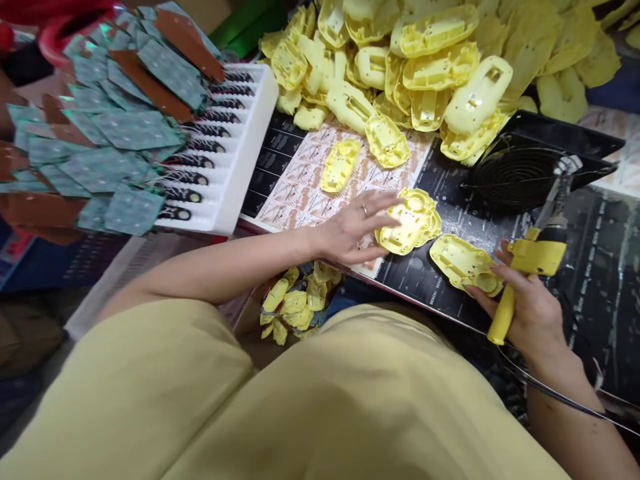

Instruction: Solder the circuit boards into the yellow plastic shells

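Two hands at yellow shells, centre right of the frame.

Right hand [530, 310] grips a yellow-handled tool [520, 280], fingertips on a shell [463, 263]. Left hand [353, 230] lies open, fingers spread, touching a second shell [413, 223] (glossy moulded plastic, hollow side up, ribbed, with holes). Farther up, a shell pile [430, 60]; upper left, a white tray [235, 153] under green boards [115, 127].

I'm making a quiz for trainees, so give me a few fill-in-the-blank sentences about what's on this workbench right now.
1. The left hand rests on a ____ plastic shell.
2. The yellow-handled tool is held in the ____ hand.
3. The circuit boards lie heaped over a ____ tray.

Missing words: yellow; right; white
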`<control>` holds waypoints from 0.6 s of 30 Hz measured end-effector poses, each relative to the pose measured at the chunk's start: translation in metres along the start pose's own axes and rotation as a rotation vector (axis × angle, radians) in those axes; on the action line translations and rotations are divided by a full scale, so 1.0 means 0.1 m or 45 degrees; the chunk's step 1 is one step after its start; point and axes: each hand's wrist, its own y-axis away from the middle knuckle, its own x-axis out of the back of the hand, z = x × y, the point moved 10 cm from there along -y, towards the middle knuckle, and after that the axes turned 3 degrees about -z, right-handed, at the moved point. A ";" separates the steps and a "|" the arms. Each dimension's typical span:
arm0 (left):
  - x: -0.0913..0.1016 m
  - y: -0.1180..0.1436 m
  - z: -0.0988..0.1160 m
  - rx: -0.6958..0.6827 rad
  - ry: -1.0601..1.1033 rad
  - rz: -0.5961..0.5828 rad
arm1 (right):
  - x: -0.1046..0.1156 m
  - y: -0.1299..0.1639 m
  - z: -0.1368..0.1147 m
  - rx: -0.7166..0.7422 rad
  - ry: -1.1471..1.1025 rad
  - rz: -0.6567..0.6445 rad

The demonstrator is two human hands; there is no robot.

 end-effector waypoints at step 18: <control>0.07 -0.70 -0.42 0.450 0.016 -0.144 | 0.19 0.30 -0.04 0.116 -0.175 0.021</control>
